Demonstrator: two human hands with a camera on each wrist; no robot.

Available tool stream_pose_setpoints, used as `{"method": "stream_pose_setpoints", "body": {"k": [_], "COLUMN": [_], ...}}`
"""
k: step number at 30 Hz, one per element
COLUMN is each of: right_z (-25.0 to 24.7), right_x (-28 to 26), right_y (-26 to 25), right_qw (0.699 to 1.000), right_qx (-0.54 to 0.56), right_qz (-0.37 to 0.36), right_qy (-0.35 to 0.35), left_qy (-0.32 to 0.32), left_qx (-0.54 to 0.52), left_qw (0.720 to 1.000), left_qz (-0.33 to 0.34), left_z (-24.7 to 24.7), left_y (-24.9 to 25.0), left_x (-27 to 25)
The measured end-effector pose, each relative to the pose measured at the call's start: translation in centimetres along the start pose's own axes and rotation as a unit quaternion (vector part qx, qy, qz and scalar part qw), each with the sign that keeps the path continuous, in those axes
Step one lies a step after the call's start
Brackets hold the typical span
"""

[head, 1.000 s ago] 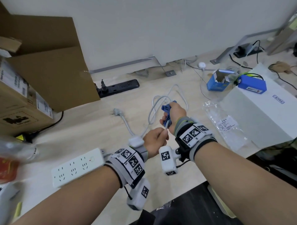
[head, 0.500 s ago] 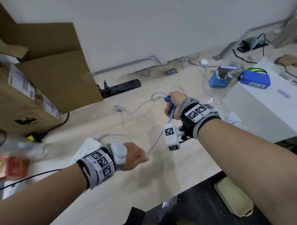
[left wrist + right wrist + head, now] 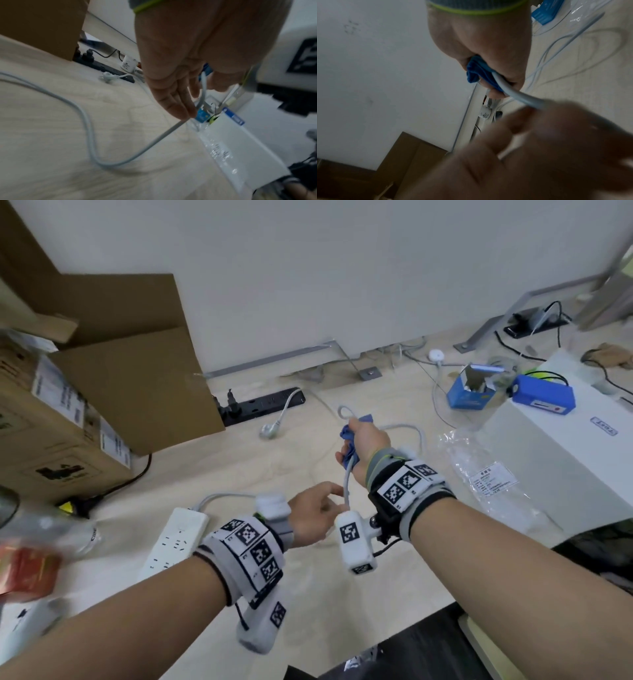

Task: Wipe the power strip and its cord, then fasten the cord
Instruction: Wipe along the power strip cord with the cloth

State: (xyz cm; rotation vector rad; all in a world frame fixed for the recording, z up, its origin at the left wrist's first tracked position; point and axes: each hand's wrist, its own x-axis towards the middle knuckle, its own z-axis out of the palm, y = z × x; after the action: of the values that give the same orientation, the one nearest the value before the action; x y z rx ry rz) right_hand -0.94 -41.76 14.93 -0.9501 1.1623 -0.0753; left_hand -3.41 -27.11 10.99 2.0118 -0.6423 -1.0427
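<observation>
Wooden floor (image 3: 239, 474), left hand (image 3: 313, 517) back pinching cord (image 3: 347, 481), right hand (image 3: 364, 445) gripping cloth (image 3: 347, 450)

On the pale surface (image 3: 281, 474) a black strip (image 3: 263, 405) lies by the wall beside cardboard boxes (image 3: 113, 392), with a small blue box (image 3: 471, 397), a plastic bag (image 3: 486, 474) and a white box (image 3: 582, 453) at right.

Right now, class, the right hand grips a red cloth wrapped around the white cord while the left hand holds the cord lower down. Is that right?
Not quite: the cloth is blue, not red, as the right wrist view shows. The rest stands: the right hand grips it around the white cord, and the left hand holds the cord lower down.
</observation>
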Motion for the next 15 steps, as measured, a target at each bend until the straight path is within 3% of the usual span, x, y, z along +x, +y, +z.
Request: {"method": "stream_pose_setpoints", "body": {"k": [4, 5, 9, 12, 15], "right_z": [0.7, 0.8, 1.4, 1.7, 1.3], "right_x": [-1.0, -1.1, -2.3, -2.5, -2.3], "right_y": [0.3, 0.4, 0.7, 0.2, -0.3], "right_qw": [0.999, 0.999, 0.999, 0.997, 0.997], "right_qx": [0.034, 0.033, 0.001, -0.057, -0.066], "right_qz": [-0.017, -0.017, -0.035, -0.044, -0.03], "right_qy": [-0.004, -0.008, -0.037, -0.03, -0.012], "left_qy": [0.15, 0.159, 0.097, 0.088, 0.029], "left_qx": [0.016, -0.015, -0.143, -0.05, 0.094], "left_qw": [0.988, 0.987, 0.985, 0.995, 0.994], "left_qz": [0.036, 0.032, -0.023, 0.014, 0.047], "left_z": [0.0, -0.4, -2.2, -2.9, -4.2], "left_y": [1.9, 2.0, 2.6, 3.0, 2.7], "left_x": [0.7, 0.8, 0.9, 0.1, -1.5]}}
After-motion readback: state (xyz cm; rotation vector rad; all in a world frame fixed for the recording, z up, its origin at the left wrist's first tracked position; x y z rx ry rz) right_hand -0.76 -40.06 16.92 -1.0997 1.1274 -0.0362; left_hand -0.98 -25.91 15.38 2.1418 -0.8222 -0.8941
